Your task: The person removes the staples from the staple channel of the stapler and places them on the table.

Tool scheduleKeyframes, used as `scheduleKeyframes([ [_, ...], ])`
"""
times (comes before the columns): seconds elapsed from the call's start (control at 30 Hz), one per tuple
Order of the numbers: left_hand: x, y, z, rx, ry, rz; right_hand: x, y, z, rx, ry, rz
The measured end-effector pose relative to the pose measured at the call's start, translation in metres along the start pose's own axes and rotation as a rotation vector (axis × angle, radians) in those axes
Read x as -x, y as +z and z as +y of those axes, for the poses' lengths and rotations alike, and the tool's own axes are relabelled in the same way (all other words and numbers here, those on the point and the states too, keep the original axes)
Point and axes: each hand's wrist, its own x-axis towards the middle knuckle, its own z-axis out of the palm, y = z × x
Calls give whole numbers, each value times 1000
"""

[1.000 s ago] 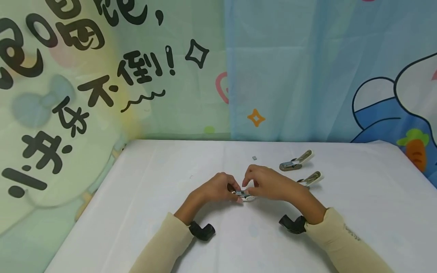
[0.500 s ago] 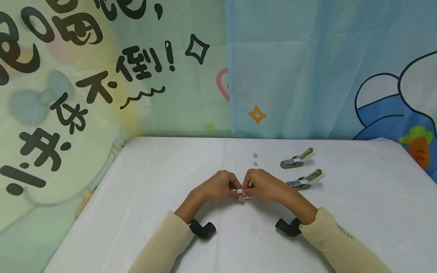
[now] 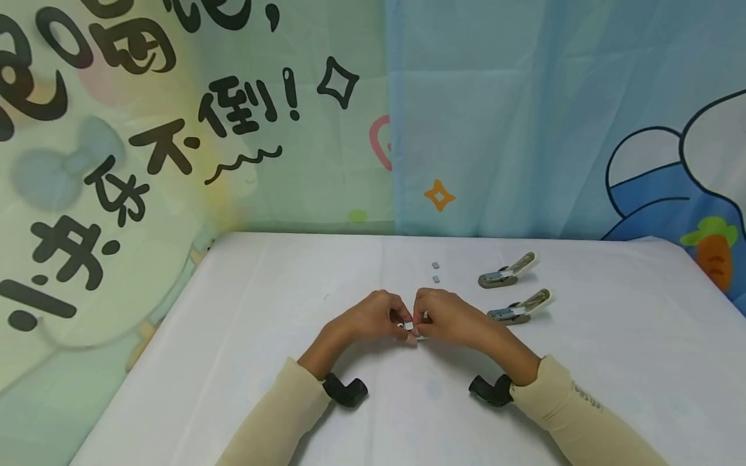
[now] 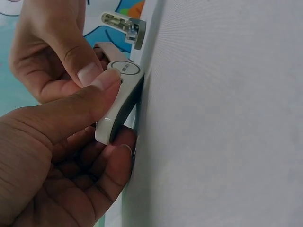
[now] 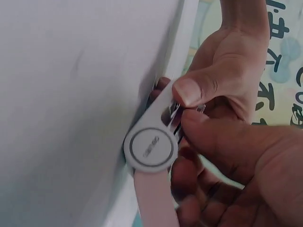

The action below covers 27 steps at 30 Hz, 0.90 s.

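A small pale stapler (image 5: 152, 146) with a round logo disc is held between both hands just above the table. My left hand (image 3: 373, 317) grips one end of it, its thumb (image 4: 106, 81) on top and curled fingers beneath. My right hand (image 3: 449, 315) pinches the stapler's metal middle part, with the thumb (image 5: 199, 127) pressed there and bent fingers alongside the disc. A pinkish arm (image 5: 154, 198) of the stapler swings out beyond the disc. Fingers hide most of the metal channel, so whether a staple strip lies in it cannot be seen.
Two more staplers, opened out, lie at the right: a rear one (image 3: 507, 272) and a nearer one (image 3: 521, 309) close to my right hand. Two small grey pieces, like staple strips (image 3: 436, 279), lie behind the hands on the white-covered table (image 3: 280, 285). A printed curtain hangs behind.
My right hand has come in to the left and closed its fingers at the stapler. A second small grey piece and more of the nearer stapler have come into sight. The left hand stays put.
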Motion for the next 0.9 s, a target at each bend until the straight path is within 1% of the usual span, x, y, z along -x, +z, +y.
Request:
scheduleKeyframes([
  [0.13, 0, 0, 0, -5, 5, -4, -1, -1, 1, 61, -101, -2],
  [0.27, 0, -1, -1, -7, 5, -6, -3, -1, 4, 58, -178, -7],
  [0.37, 0, -1, -1, 6, -6, -8, -4, -1, 6, 50, -209, -24],
  [0.53, 1, -2, -2, 41, -21, -11, -3, -10, 11, 16, -220, -55],
  [0.63, 1, -2, -3, 46, -24, -22, -2, -20, 17, -45, -231, -38],
  [0.73, 2, -5, -2, 33, -27, -51, 1, -31, 28, -91, -221, 0],
  [0.8, 2, -7, -1, 31, -35, -73, 3, -37, 37, -79, -195, 25],
  [0.9, 3, -9, -1, 38, -47, -92, 4, -42, 50, -14, -149, 49],
])
